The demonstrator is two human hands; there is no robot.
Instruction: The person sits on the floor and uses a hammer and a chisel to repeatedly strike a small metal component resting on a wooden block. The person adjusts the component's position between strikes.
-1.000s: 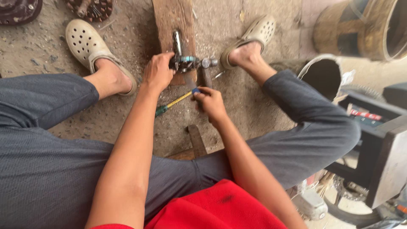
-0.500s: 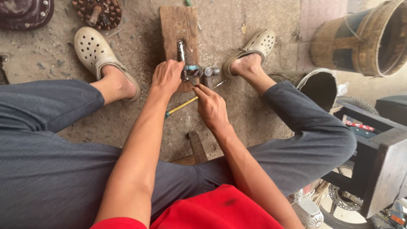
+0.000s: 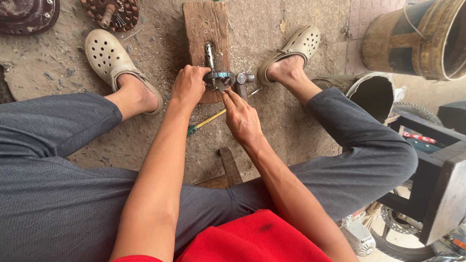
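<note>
from the head view, the person sat on the dirt floor [image 3: 301, 131] with legs spread and a worn wooden board [image 3: 204, 29] lying between the two pale clogs. the left hand [image 3: 188, 87] was clamped over a small round metal part with a shaft [image 3: 213, 68] at the board's near end. the right hand [image 3: 241, 116] had its fingers drawn together, pinching a thin tool against that part's near side; what the tool was could not be told. a yellow-handled screwdriver [image 3: 206, 122] lay on the ground just beside the right hand, partly under it. open floor stayed to the left of the board; a bucket [image 3: 412, 39] and a dark frame [image 3: 437, 194] crowded the right edge. half a second before, the right hand sat lower, by the screwdriver; it had since come up to the part. the left palm hid most of the part.
</note>
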